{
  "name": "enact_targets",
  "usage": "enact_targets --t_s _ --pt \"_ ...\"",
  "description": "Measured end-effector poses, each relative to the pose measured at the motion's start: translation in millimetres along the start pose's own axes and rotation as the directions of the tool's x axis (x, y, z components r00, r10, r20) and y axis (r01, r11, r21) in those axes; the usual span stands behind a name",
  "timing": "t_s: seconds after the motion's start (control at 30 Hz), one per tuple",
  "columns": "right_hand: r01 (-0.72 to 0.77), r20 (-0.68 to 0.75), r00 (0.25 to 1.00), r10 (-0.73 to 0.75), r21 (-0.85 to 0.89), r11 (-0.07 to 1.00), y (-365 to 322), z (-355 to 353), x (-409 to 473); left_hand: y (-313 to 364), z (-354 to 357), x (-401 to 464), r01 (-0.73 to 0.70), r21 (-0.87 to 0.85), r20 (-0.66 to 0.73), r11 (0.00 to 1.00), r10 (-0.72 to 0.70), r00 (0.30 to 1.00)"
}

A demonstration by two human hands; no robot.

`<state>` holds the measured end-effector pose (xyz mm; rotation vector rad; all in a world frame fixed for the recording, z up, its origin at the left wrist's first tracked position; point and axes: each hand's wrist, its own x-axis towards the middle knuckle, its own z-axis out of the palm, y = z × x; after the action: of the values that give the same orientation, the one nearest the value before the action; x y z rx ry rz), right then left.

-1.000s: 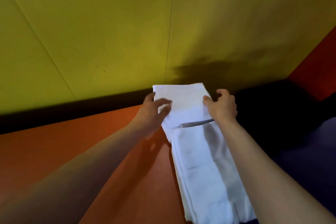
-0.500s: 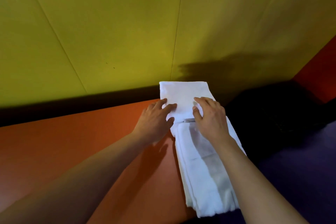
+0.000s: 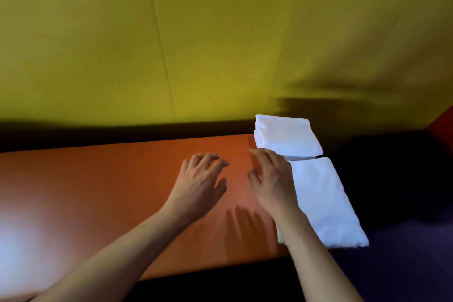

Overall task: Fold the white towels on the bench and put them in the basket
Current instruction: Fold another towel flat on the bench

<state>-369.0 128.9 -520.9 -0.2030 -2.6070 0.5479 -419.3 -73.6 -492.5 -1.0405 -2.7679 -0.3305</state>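
We see the folded white towel [image 3: 316, 193] lying at the right end of the orange counter [image 3: 110, 191]. Our left hand [image 3: 203, 184] and right hand [image 3: 272, 179] hover left of the towel, fingers loosely spread, holding nothing.

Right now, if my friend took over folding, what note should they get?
Left hand: open, hovering over the orange bench, holding nothing.
Right hand: open, fingers spread, at the left edge of the towels, gripping nothing.
Towels: two white folded ones lie end to end at the bench's right end, the far towel by the yellow wall, the near towel overhanging the front edge.
Done: both look folded.
Left: put them in the basket, which is not in view.
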Motion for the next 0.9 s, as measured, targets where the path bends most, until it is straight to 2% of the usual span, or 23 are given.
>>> enact_targets --t_s 0.17,0.47,0.77,0.9 --pt "0.038 0.023 0.999 -0.040 0.078 0.996 -59 10 -15 -29 -37 -49 0.065 0.021 -0.046 0.998 -0.064 0.997" --pt "0.192 0.106 0.974 -0.200 0.075 0.978 -175 35 -10 -111 -97 -127 0.227 0.027 -0.167 0.973 -0.220 0.961" --pt "0.313 0.214 0.915 -0.343 0.162 0.936 -319 98 -16 -218 -129 -233 0.439 0.021 -0.194 0.898 -0.427 0.883" --pt "0.354 0.285 0.872 -0.397 0.193 0.915 -385 134 -20 -269 -134 -276 0.530 0.006 -0.219 0.848 -0.516 0.828"
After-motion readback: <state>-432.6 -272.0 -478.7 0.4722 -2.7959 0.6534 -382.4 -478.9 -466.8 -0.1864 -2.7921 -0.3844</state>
